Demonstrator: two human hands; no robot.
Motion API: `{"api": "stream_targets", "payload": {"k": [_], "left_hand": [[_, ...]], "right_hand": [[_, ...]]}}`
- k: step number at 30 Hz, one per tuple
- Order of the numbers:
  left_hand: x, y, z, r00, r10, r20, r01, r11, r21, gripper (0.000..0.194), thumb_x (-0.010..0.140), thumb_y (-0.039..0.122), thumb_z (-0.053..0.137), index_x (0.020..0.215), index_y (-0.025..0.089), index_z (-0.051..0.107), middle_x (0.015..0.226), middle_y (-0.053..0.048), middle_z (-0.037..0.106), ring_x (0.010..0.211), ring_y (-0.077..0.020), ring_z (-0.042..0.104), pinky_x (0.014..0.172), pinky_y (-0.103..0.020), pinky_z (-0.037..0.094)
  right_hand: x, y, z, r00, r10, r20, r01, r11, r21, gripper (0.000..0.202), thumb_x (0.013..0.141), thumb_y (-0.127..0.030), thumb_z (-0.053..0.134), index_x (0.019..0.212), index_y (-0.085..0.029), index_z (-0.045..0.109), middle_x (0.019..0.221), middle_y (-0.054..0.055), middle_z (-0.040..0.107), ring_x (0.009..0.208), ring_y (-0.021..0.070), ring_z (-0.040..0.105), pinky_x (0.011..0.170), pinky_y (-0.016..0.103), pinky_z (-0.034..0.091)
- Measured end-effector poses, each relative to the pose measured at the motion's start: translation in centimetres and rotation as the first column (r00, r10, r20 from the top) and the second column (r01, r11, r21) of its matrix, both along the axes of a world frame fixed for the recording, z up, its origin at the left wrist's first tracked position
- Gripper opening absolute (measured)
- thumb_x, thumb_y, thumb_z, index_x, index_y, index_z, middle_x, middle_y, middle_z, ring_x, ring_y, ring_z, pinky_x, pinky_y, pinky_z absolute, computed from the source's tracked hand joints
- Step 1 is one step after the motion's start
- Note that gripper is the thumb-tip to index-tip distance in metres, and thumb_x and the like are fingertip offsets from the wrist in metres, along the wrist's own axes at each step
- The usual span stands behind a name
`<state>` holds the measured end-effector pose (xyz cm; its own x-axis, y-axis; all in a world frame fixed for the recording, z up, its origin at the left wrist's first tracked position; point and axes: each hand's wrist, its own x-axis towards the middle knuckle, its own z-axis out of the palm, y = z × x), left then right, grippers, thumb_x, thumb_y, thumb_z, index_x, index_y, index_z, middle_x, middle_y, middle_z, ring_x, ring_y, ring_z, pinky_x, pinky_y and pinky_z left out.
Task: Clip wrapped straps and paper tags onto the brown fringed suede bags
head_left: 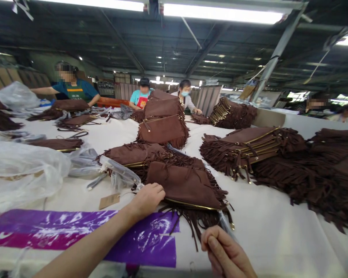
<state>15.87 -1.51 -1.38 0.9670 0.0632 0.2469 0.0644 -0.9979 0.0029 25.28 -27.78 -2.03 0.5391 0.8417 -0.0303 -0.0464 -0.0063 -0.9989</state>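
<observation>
A brown fringed clutch bag (179, 183) lies in front of me, its gold zipper edge facing my side. My left hand (149, 199) is closed on the bag's left corner, beside a strap wrapped in clear plastic (121, 170). Below the right corner, my right hand (224, 251) is pinched shut; what its fingertips hold, if anything, is hidden. Just behind those knuckles, a narrow plastic-wrapped strip (226, 223) runs down from the bag's corner. A tan cardboard tag (109, 201) lies left of my left hand.
Purple plastic sheet (150, 247) covers part of the white table's near edge. Stacked brown bags (164, 129) stand ahead, and another pile (243, 144) sits to the right. Crumpled clear plastic (26, 170) spreads at the left. Several people work across the table.
</observation>
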Motion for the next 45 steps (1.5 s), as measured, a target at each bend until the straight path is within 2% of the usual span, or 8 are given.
{"api": "stream_targets", "payload": {"k": [5,9,18,26,29,35,40,45], "left_hand": [[0.5,0.3,1.8,0.983,0.165,0.076,-0.149,0.973,-0.174,0.024,0.098,0.022,0.036,0.086,0.018,0.056,0.084,-0.005,0.062,0.082,-0.0201,0.058,0.074,-0.03,0.044],[1.3,0.9,2.6,0.966,0.241,0.097,-0.181,0.892,-0.414,0.022,0.096,0.022,0.037,0.079,0.02,0.052,0.074,-0.003,0.058,0.073,-0.0201,0.056,0.07,-0.029,0.04],[2.6,3.6,0.0,0.893,0.412,0.182,-0.155,0.66,-0.735,0.028,0.091,0.028,0.031,0.065,0.021,0.037,0.066,0.002,0.047,0.068,-0.0152,0.046,0.065,-0.026,0.035],[3.0,4.6,-0.9,0.864,0.471,0.177,-0.08,0.476,-0.876,0.025,0.084,0.033,0.038,0.062,0.02,0.04,0.065,0.003,0.044,0.067,-0.0148,0.042,0.064,-0.027,0.033],[3.1,4.8,-1.3,0.852,0.497,0.163,-0.05,0.388,-0.92,0.025,0.081,0.035,0.041,0.061,0.02,0.042,0.064,0.003,0.044,0.066,-0.0142,0.041,0.062,-0.026,0.032],[3.4,4.9,-2.4,0.823,0.559,0.101,0.005,0.171,-0.985,0.026,0.076,0.043,0.042,0.063,0.021,0.042,0.061,0.004,0.043,0.058,-0.0127,0.039,0.054,-0.024,0.034],[3.5,4.8,-2.4,0.817,0.571,0.074,0.048,0.06,-0.997,0.027,0.072,0.045,0.045,0.063,0.02,0.043,0.061,0.003,0.045,0.057,-0.0129,0.042,0.053,-0.024,0.035],[3.4,4.6,-2.1,0.818,0.572,0.068,0.065,0.026,-0.998,0.026,0.071,0.044,0.048,0.062,0.02,0.043,0.06,0.004,0.043,0.057,-0.0121,0.04,0.052,-0.023,0.033]], "right_hand": [[1.0,2.3,2.0,0.805,-0.013,0.594,-0.003,1.0,0.027,0.033,0.097,-0.045,0.048,0.078,-0.022,0.061,0.071,-0.001,0.052,0.065,0.0156,0.05,0.061,0.023,0.04],[1.8,6.1,3.4,0.666,0.054,0.744,-0.134,0.99,0.048,0.024,0.1,-0.031,0.038,0.086,-0.023,0.056,0.086,0.002,0.059,0.08,0.0178,0.056,0.074,0.025,0.043],[4.2,13.6,1.2,0.857,0.18,0.482,-0.147,0.983,-0.106,0.028,0.091,-0.042,0.043,0.075,-0.021,0.053,0.093,0.006,0.064,0.089,0.0241,0.058,0.079,0.034,0.046],[4.1,14.6,1.4,0.978,0.204,0.054,-0.203,0.979,-0.014,0.041,0.08,-0.061,0.061,0.079,-0.02,0.06,0.088,0.005,0.066,0.084,0.0216,0.06,0.075,0.031,0.049],[4.0,14.2,1.5,0.975,0.186,0.125,-0.178,0.981,-0.071,0.039,0.083,-0.06,0.055,0.08,-0.021,0.057,0.08,0.004,0.065,0.067,0.0184,0.057,0.06,0.027,0.045],[4.3,13.3,0.5,0.63,0.076,0.773,-0.002,0.995,-0.096,0.03,0.092,-0.036,0.037,0.068,-0.023,0.047,0.068,0.002,0.053,0.068,0.0207,0.052,0.064,0.032,0.036],[4.8,12.7,-0.2,0.506,0.142,0.851,0.017,0.985,-0.174,0.028,0.092,-0.027,0.03,0.069,-0.023,0.045,0.071,0.005,0.053,0.069,0.0225,0.054,0.064,0.033,0.036],[4.7,13.0,-0.4,0.482,0.16,0.862,-0.018,0.985,-0.173,0.028,0.093,-0.025,0.03,0.071,-0.022,0.047,0.073,0.005,0.054,0.07,0.0222,0.056,0.065,0.031,0.038]]}}
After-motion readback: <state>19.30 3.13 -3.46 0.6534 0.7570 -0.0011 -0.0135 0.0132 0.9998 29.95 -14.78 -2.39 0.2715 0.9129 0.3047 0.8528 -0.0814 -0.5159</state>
